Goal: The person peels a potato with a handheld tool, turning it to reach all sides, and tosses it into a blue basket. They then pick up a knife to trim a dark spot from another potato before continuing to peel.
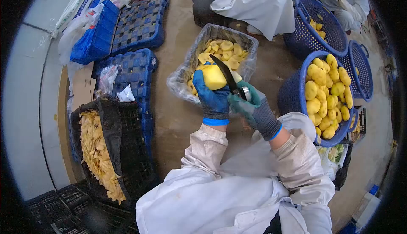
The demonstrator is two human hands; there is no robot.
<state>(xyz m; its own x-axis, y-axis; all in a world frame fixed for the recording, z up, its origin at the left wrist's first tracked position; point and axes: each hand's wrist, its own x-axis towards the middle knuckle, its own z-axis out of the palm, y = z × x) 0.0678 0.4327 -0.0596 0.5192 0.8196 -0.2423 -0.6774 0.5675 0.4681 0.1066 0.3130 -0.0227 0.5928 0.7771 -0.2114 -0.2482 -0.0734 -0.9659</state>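
Head: left hand point(213, 99) grips fruit point(213, 77); right hand point(253, 108) grips knife point(227, 74).

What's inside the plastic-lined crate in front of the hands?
The crate holds yellow cut fruit pieces on its clear liner. The left hand, the fruit it holds and the knife cover the near part, so its contents there can't be seen.

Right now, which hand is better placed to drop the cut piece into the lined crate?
Left, probably. The left hand already grips the mango just over the lined crate. The right hand is closed on the knife, whose blade lies across the fruit.
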